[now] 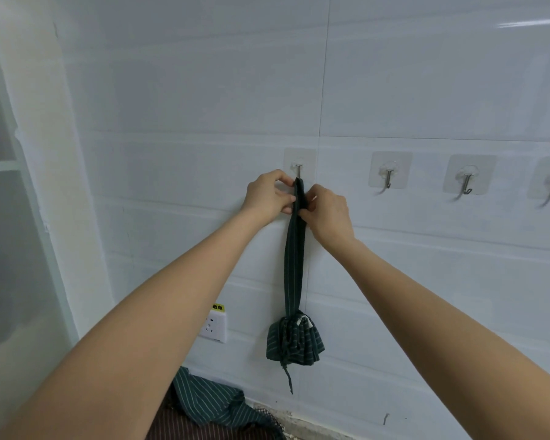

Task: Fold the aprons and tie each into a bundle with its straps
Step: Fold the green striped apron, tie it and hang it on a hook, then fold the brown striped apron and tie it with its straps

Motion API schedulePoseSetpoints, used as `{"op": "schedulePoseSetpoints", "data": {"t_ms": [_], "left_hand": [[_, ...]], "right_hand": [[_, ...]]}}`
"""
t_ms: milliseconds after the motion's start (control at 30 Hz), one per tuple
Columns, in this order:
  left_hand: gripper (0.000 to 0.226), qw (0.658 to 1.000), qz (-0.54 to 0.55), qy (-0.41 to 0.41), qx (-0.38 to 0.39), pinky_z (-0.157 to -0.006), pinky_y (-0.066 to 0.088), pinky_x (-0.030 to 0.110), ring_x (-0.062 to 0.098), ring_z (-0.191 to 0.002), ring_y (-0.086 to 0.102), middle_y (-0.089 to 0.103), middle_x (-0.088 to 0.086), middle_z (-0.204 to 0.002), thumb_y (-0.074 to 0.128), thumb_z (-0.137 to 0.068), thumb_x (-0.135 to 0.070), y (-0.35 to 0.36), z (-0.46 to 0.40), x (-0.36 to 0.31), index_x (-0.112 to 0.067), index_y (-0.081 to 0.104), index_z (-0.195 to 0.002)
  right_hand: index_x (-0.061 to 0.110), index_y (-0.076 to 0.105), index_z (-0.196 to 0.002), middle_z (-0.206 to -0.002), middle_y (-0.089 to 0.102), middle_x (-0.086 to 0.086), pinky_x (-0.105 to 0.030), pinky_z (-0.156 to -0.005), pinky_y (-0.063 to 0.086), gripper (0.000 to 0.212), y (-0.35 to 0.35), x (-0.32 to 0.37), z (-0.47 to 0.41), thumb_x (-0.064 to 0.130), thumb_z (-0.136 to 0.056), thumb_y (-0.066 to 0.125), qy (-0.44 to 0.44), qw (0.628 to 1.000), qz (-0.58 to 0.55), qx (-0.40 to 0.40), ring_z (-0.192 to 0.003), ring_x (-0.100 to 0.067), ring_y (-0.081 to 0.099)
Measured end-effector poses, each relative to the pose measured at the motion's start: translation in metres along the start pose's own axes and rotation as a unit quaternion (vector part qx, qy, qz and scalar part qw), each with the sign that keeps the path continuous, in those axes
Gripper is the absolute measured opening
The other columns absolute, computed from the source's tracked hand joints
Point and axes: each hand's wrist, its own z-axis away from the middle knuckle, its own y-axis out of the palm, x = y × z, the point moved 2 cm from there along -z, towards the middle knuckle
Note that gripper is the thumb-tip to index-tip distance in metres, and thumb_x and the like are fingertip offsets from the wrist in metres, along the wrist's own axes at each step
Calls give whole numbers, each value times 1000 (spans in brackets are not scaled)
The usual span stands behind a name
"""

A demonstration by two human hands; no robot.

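A dark green striped apron bundle [295,341] hangs low against the white tiled wall from its long neck strap [295,258]. The strap's top loops over the leftmost wall hook [298,170]. My left hand [269,195] pinches the strap from the left just below the hook. From the right, my right hand [327,211] pinches the same strap slightly lower. A loose tie end dangles below the bundle. Another green striped apron [210,404] lies crumpled at the bottom, partly hidden by my left forearm.
Three bare metal hooks [389,177] on clear adhesive pads line the wall to the right. A white wall socket [213,325] with a yellow label sits left of the bundle. A white frame [23,185] stands at far left.
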Motion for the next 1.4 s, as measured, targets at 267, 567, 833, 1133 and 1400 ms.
{"op": "schedulePoseSetpoints", "data": {"t_ms": [267, 567, 833, 1133, 1400], "left_hand": [[17, 1000, 7, -25, 14, -77, 47, 25, 14, -79, 71, 70, 3, -93, 56, -91, -9, -15, 42, 30, -19, 60, -104], [15, 971, -51, -218, -83, -71, 45, 21, 14, -70, 65, 69, 9, -95, 57, -88, -7, -53, 146, 153, -16, 62, -99], [20, 903, -158, -391, -78, -77, 39, 23, 18, -98, 56, 61, 3, -105, 52, -91, -10, -72, 250, 305, -13, 60, -109], [72, 801, -300, -511, 82, -109, 29, 46, 30, -137, 27, 25, 9, -151, 68, -82, -33, -92, 319, 450, -22, 30, -143], [112, 753, -274, -596, 63, -110, 14, 59, 36, -142, 14, -1, 15, -157, 73, -71, -55, -116, 334, 499, -35, -4, -149]], "right_hand": [[8, 54, -109, -107, 51, -7, -27, -77, 47, 21, 2, -5, 42, 7, -89, 50, -87, 991, -90, -48, -84, -14, 54], [10, 58, -109, -106, 55, -3, -22, -76, 41, 22, 101, -12, 127, 7, -90, 48, -121, 974, -100, 165, -85, -11, 53], [12, 42, -137, -136, 41, -13, -28, -101, 32, 47, 263, -38, 225, 13, -91, 53, -83, 891, -27, 446, -125, -28, 42], [29, 10, -151, -158, 2, -6, -42, -115, 19, 89, 402, -65, 289, 33, -84, 68, -22, 780, 52, 623, -144, -29, 8], [32, -9, -149, -153, -26, -16, -48, -116, 6, 121, 446, -72, 316, 33, -69, 82, -14, 725, 140, 674, -142, -34, -18]]}}
